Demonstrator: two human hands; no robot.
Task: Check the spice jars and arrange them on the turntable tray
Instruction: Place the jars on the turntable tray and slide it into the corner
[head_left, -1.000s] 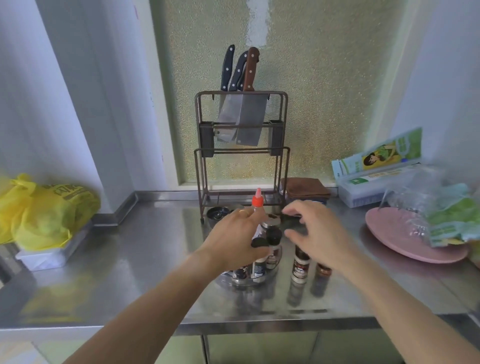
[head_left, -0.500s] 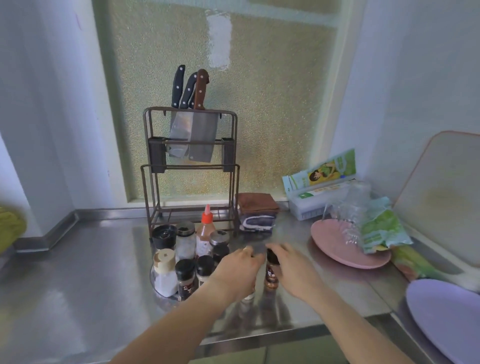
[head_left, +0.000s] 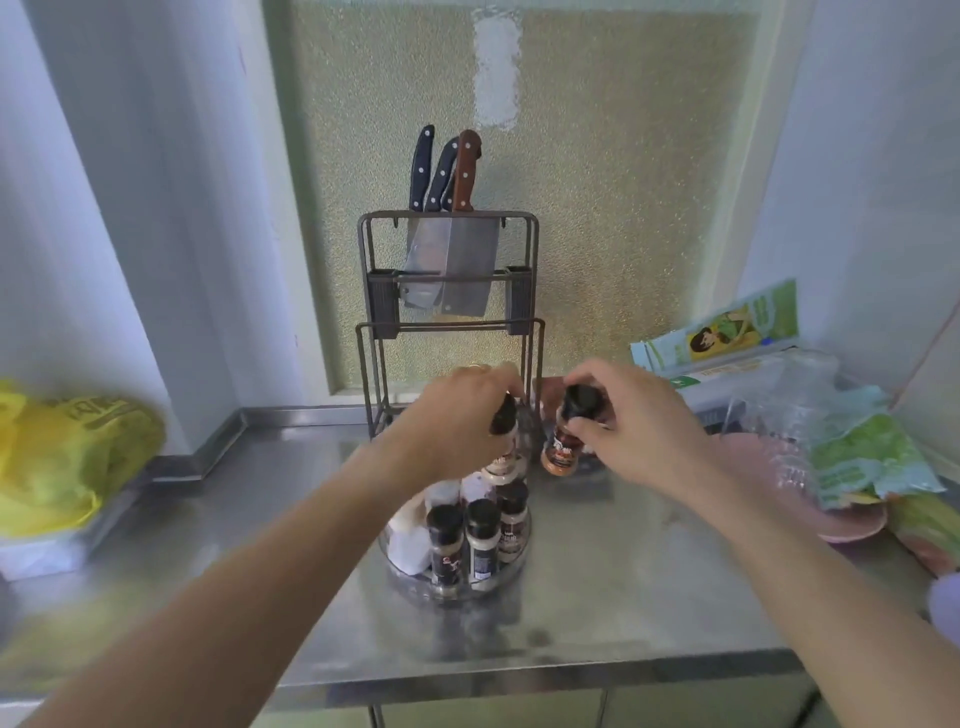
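A clear round turntable tray (head_left: 506, 574) stands on the steel counter with several black-capped spice jars (head_left: 480, 538) on it. My left hand (head_left: 462, 415) grips a black-capped jar with pale contents (head_left: 505, 441) and holds it tilted above the back of the tray. To the right of the tray, lifted off the counter, a tilted black-capped jar of orange-red spice (head_left: 563, 441) is held by my right hand (head_left: 631, 421). My left forearm hides part of the tray's left side.
A metal knife rack (head_left: 449, 312) with knives stands behind the tray. A yellow bag (head_left: 62, 457) lies at far left. At right lie a pink plate (head_left: 852, 522), plastic bags (head_left: 862, 457) and a wrap box (head_left: 727, 343). The counter's front edge (head_left: 519, 673) is near.
Both hands have lifted a jar each off the counter; the left one now hangs over the tray, the right one beside it. The camera has shifted, so the scene sits differently.
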